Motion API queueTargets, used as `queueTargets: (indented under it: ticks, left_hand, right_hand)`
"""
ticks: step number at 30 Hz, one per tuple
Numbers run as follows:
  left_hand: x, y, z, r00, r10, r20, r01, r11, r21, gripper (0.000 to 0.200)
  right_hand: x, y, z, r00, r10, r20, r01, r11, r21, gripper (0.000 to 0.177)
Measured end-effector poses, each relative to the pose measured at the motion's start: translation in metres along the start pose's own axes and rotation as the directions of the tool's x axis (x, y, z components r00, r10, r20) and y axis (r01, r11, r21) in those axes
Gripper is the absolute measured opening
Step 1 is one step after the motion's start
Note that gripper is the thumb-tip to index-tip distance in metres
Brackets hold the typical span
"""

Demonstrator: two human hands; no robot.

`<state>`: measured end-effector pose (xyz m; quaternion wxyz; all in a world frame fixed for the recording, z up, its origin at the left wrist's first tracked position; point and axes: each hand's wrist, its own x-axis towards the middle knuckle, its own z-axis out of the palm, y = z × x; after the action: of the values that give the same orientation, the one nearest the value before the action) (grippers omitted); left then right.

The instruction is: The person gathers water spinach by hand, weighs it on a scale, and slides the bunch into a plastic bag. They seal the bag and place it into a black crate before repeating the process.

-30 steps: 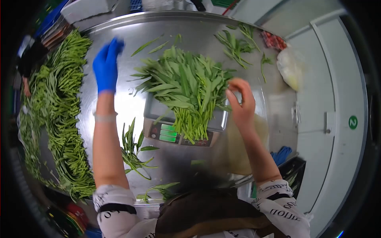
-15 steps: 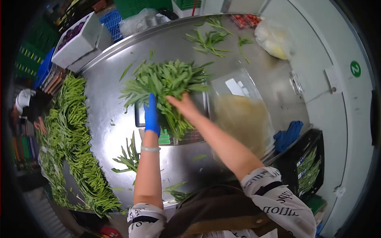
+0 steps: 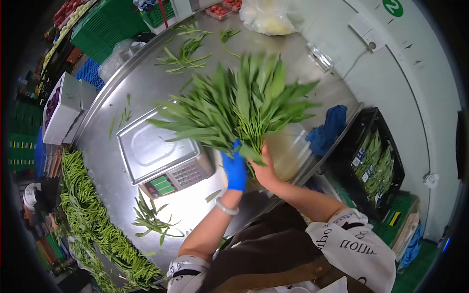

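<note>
The left hand, in a blue rubber glove, and the bare right hand sit side by side, touching, both sets of fingers clenched around the stem end of a large bunch of long-leaved green stalks. The bunch is held up off the stainless steel worktop, just to the right of a silver digital weighing scale, with its leaves fanning out away from the person. A pale bracelet circles the left wrist

A small loose tuft of green stalks lies on the worktop near the front of the scale. A long heap of green stems runs along the worktop's left edge. More scattered green sprigs lie at the far side, near a clear plastic bag with pale yellow contents. A crumpled blue cloth rests at the right edge, beside a black plastic crate of packed greens. A white cardboard box stands beyond the worktop's left side
</note>
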<state>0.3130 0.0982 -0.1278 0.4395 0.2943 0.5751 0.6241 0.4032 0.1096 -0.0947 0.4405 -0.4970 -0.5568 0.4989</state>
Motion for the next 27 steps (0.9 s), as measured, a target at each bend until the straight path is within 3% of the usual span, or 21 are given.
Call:
queueTargets:
  ticks: [2, 3, 5, 6, 7, 8, 10, 12, 14, 15, 16, 17, 18, 20, 21, 24, 26, 27]
  left_hand:
    - [0.0, -0.003, 0.026, 0.936, -0.352, 0.02, 0.352, 0.936, 0.005, 0.055]
    - [0.004, -0.074, 0.016, 0.863, -0.505, 0.011, 0.503, 0.861, 0.072, 0.062]
    - [-0.001, -0.099, 0.017, 0.931, -0.364, 0.04, 0.357, 0.927, 0.115, 0.063]
    - [-0.004, -0.095, 0.021, 0.953, -0.299, 0.052, 0.29, 0.947, 0.136, 0.064]
    - [-0.005, -0.089, 0.015, 0.938, -0.339, 0.068, 0.331, 0.938, 0.104, 0.063]
    - [-0.008, -0.046, 0.017, 0.85, -0.527, 0.018, 0.524, 0.848, 0.082, 0.061]
    - [-0.015, -0.031, -0.004, 0.825, -0.557, -0.098, 0.556, 0.83, -0.042, 0.049]
    - [-0.024, -0.065, -0.049, 0.806, -0.54, -0.245, 0.468, 0.833, -0.296, 0.034]
    - [-0.043, -0.054, -0.075, 0.788, -0.446, -0.425, 0.454, 0.887, -0.088, 0.026]
    - [-0.048, -0.062, -0.089, 0.792, -0.434, -0.431, 0.474, 0.88, -0.015, 0.027]
    - [-0.056, -0.075, -0.1, 0.795, -0.424, -0.433, 0.495, 0.867, 0.06, 0.027]
    - [-0.057, -0.088, -0.103, 0.84, -0.383, -0.384, 0.437, 0.897, 0.062, 0.023]
    - [-0.055, -0.095, -0.102, 0.897, -0.269, -0.35, 0.374, 0.885, 0.278, 0.021]
    - [-0.05, -0.104, -0.096, 0.922, -0.186, -0.34, 0.33, 0.837, 0.436, 0.021]
    - [-0.045, -0.096, -0.091, 0.916, -0.22, -0.336, 0.361, 0.818, 0.448, 0.023]
    - [-0.031, -0.079, -0.076, 0.939, -0.132, -0.319, 0.306, 0.743, 0.595, 0.024]
    - [-0.022, -0.078, -0.077, 0.981, -0.154, -0.122, 0.194, 0.843, 0.502, 0.013]
    - [-0.016, -0.079, -0.078, 0.952, -0.286, -0.108, 0.303, 0.83, 0.468, 0.012]
  right_hand:
    - [-0.003, 0.08, -0.027, 0.965, 0.251, -0.069, -0.256, 0.964, -0.073, 0.058]
    - [-0.008, 0.114, -0.037, 0.969, 0.245, -0.032, -0.248, 0.964, -0.1, 0.059]
    - [-0.007, 0.161, -0.055, 0.975, 0.216, 0.049, -0.206, 0.966, -0.153, 0.06]
    - [-0.008, 0.148, -0.061, 0.957, 0.279, 0.074, -0.264, 0.95, -0.166, 0.061]
    - [-0.009, 0.136, -0.07, 0.925, 0.361, 0.119, -0.349, 0.931, -0.11, 0.061]
    - [-0.009, 0.127, -0.077, 0.885, 0.434, 0.168, -0.431, 0.901, -0.054, 0.062]
    - [-0.013, 0.122, -0.103, 0.896, 0.413, 0.162, -0.403, 0.911, -0.09, 0.062]
    - [-0.023, 0.123, -0.138, 0.92, 0.364, 0.145, -0.35, 0.93, -0.112, 0.056]
    - [-0.033, 0.144, -0.18, 0.931, 0.351, 0.103, -0.335, 0.93, -0.151, 0.045]
    - [-0.04, 0.164, -0.2, 0.92, 0.384, 0.074, -0.365, 0.912, -0.185, 0.04]
    - [-0.042, 0.18, -0.212, 0.948, 0.318, 0.026, -0.305, 0.927, -0.218, 0.03]
    - [-0.038, 0.178, -0.216, 0.929, 0.367, 0.047, -0.362, 0.928, -0.091, 0.03]
    - [-0.031, 0.173, -0.219, 0.91, 0.407, 0.074, -0.41, 0.911, 0.035, 0.03]
    - [-0.018, 0.166, -0.22, 0.877, 0.449, 0.171, -0.474, 0.868, 0.149, 0.029]
    - [-0.012, 0.164, -0.22, 0.858, 0.464, 0.219, -0.506, 0.838, 0.204, 0.029]
    - [0.005, 0.154, -0.223, 0.92, 0.221, 0.323, -0.164, 0.967, -0.193, 0.029]
    - [0.02, 0.138, -0.222, 0.935, -0.018, 0.355, 0.217, 0.82, -0.53, 0.026]
    - [0.029, 0.133, -0.22, 0.906, -0.126, 0.404, 0.382, 0.652, -0.655, 0.025]
